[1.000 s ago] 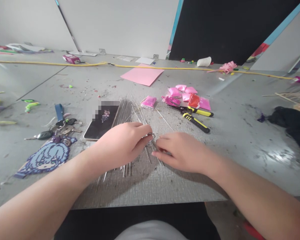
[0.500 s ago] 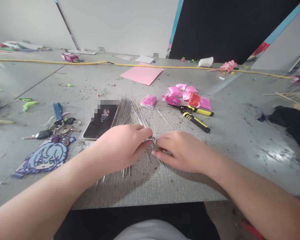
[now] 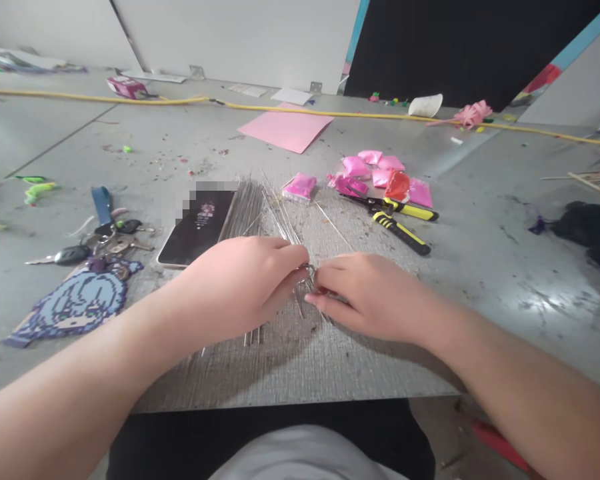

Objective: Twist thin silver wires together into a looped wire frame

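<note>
Over the front middle of the table, my left hand (image 3: 253, 277) pinches a small twisted bit of silvery wire (image 3: 307, 269) between thumb and forefinger. My right hand (image 3: 367, 293) is closed at the other side of that wire, its fingertips curled against it; the exact grip is partly hidden. Beneath both hands lie several loose straight wires (image 3: 283, 217), pointing away from me. A thick bundle of thin wires (image 3: 250, 207) rests to their left, beside a phone (image 3: 200, 223). Pliers with black and yellow handles (image 3: 403, 233) lie beyond my right hand.
Pink packets (image 3: 300, 187) and a red one (image 3: 397, 185) sit past the hands. At left are keys (image 3: 73, 255) and a blue pixel-pattern piece (image 3: 83, 293). A yellow cord (image 3: 280, 109) crosses the back, over pink paper (image 3: 290, 130). A dark cloth (image 3: 585, 230) lies far right.
The camera view has tilted down slightly, so the table's things sit higher in the picture. Both hands stay together at the wire, with only small finger movement.
</note>
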